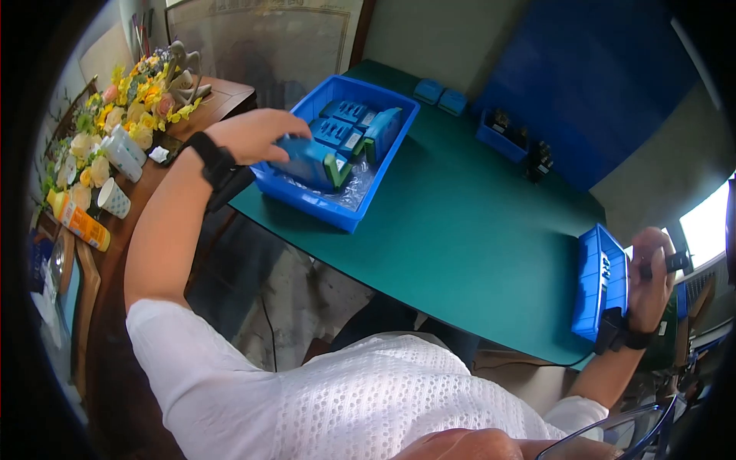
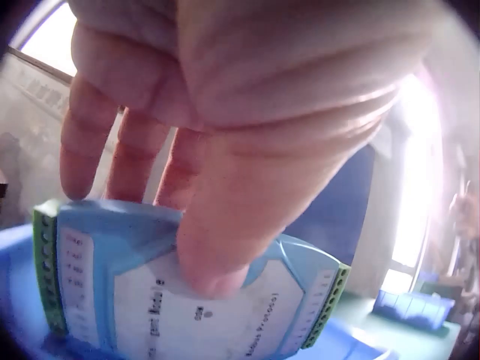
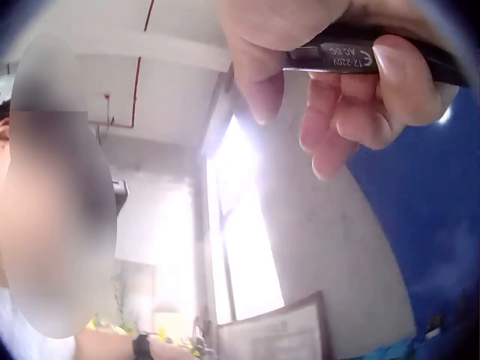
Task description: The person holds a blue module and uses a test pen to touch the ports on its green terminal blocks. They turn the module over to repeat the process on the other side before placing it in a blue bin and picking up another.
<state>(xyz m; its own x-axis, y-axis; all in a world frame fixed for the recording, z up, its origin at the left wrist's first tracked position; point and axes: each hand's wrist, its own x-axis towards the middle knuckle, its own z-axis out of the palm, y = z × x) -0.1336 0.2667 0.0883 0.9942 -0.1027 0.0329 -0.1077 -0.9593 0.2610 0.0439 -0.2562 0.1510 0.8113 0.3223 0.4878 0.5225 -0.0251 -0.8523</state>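
Note:
The left hand pinches a blue module with green terminal strips at the near left side of a large blue bin. In the left wrist view the thumb of the left hand presses the printed face of the module, fingers behind its top edge. More blue modules lie in the bin beside clear plastic. At the far right, the right hand holds a black tool marked "12-220V AC DC", its fingers curled, beside a small blue bin.
On the green table stand two blue modules at the back, a blue box of dark parts and a dark object next to it. Flowers, a paper cup and a yellow bottle are on the wooden furniture at left.

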